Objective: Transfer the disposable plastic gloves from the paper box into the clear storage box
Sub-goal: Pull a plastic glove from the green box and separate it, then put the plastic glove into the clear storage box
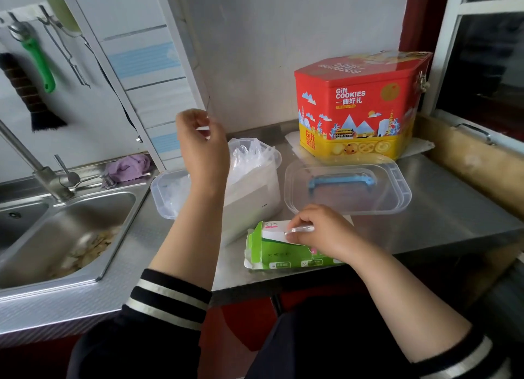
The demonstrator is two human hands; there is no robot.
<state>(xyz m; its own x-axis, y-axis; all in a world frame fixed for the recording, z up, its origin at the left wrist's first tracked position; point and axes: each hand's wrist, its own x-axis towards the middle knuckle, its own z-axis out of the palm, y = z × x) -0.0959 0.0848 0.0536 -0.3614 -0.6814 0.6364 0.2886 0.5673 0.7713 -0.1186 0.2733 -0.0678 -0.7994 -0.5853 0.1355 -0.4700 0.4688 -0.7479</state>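
Observation:
A green and white paper box (pixel 279 255) lies on its side at the steel counter's front edge. My right hand (pixel 320 234) rests on it and pinches a clear plastic glove (pixel 300 229) at its open top. The clear storage box (pixel 255 186) stands just behind, with crumpled clear gloves (pixel 246 152) piled up to its rim. My left hand (pixel 202 140) is raised above the storage box's left side. Its fingers are pinched together on a thin pale sliver of plastic film (pixel 203 128). My left forearm hides part of the storage box.
The clear lid (pixel 391 186) with a blue handle lies upside down right of the storage box. A red and yellow cookie tin (pixel 357 106) stands at the back by the window. A sink (pixel 71 231) with a tap and a purple cloth (pixel 129 167) is at the left.

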